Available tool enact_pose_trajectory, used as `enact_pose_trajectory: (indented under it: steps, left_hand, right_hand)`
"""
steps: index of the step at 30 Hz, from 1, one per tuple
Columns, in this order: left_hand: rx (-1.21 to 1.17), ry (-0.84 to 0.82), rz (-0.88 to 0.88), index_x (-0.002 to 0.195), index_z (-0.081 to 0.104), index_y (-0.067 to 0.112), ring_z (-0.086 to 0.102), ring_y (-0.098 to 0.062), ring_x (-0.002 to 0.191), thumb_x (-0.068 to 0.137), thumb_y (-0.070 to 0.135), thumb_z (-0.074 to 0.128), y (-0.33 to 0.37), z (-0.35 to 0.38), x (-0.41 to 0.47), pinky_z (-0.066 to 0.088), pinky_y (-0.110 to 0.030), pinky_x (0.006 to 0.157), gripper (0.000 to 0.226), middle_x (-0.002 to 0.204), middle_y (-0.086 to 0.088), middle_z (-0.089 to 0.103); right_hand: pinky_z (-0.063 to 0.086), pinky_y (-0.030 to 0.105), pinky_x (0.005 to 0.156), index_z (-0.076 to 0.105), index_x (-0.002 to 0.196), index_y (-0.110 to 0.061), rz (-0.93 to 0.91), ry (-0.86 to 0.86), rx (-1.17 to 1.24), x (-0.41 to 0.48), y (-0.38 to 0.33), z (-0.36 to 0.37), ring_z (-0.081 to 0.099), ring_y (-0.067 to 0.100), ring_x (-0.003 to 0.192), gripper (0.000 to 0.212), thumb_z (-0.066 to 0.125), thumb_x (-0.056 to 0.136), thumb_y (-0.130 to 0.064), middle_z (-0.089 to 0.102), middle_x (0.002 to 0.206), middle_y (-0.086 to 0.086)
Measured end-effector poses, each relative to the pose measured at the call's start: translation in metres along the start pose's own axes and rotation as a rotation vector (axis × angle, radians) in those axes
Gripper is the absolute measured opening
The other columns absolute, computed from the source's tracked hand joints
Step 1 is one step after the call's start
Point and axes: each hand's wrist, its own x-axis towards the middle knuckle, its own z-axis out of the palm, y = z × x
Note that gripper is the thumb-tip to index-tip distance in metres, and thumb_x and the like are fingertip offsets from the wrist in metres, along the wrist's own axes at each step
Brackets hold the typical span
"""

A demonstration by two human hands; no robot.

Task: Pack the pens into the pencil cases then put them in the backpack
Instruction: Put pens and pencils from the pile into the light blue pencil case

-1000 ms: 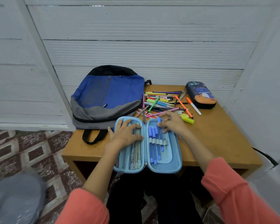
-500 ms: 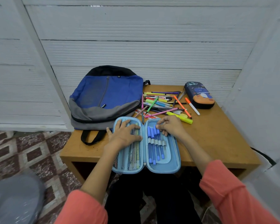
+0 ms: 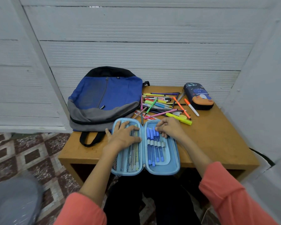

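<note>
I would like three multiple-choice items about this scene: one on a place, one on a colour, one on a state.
1. The backpack lies: A) left of the loose pen pile; B) on the floor; C) in a drawer.
2. The looped pens in the open pencil case are: A) red; B) blue; C) green.
3. The dark pencil case is: A) open; B) closed; C) inside the backpack.
Answers: 1 A, it rests on the table beside the pile; 2 B, all look blue; 3 B, its halves are together.

1 head-worn view is given, taken from above the near edge of the table (image 3: 217, 137), aimed forward and down, close to it.
</note>
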Motion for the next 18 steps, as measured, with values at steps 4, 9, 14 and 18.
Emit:
enact_pose_trajectory:
  steps: [4, 9, 14, 18]
  left_hand:
    - [0.019, -0.016, -0.008, 0.13, 0.043, 0.052, -0.006, -0.02, 0.148, 0.083, 0.06, 0.057, 0.003, -0.003, -0.001, -0.007, -0.066, 0.111, 0.05, 0.16, 0.008, 0.009]
    - [0.041, -0.031, -0.023, 0.128, 0.045, 0.05, 0.001, -0.021, 0.147, 0.082, 0.059, 0.059, 0.008, -0.009, -0.002, -0.006, -0.067, 0.111, 0.049, 0.157, 0.005, 0.016]
    - [0.104, -0.044, -0.044, 0.127, 0.048, 0.047, 0.011, -0.023, 0.145, 0.082, 0.058, 0.061, 0.016, -0.016, -0.001, -0.005, -0.07, 0.109, 0.048, 0.148, 0.004, 0.028]
    - [0.243, -0.049, -0.055, 0.129, 0.047, 0.046, 0.018, -0.025, 0.143, 0.084, 0.06, 0.058, 0.024, -0.02, -0.001, -0.005, -0.07, 0.109, 0.049, 0.147, 0.003, 0.034]
  right_hand:
    - [0.048, 0.026, 0.046, 0.065, 0.08, -0.003, 0.013, -0.009, -0.013, 0.001, -0.001, 0.0, 0.054, 0.014, 0.042, 0.008, 0.074, 0.082, -0.004, 0.063, 0.057, 0.009]
    - [0.047, 0.027, 0.046, 0.065, 0.079, -0.007, 0.02, -0.028, -0.032, 0.002, -0.002, -0.001, 0.055, 0.015, 0.044, 0.009, 0.074, 0.082, -0.006, 0.064, 0.056, 0.008]
    - [0.045, 0.024, 0.043, 0.066, 0.083, -0.004, 0.012, -0.036, -0.049, 0.002, -0.003, -0.002, 0.055, 0.012, 0.04, 0.007, 0.072, 0.083, -0.007, 0.063, 0.054, 0.006]
    - [0.047, 0.025, 0.044, 0.066, 0.084, -0.002, -0.016, -0.042, -0.047, 0.003, -0.005, -0.003, 0.055, 0.013, 0.039, 0.008, 0.069, 0.086, -0.009, 0.063, 0.055, 0.005]
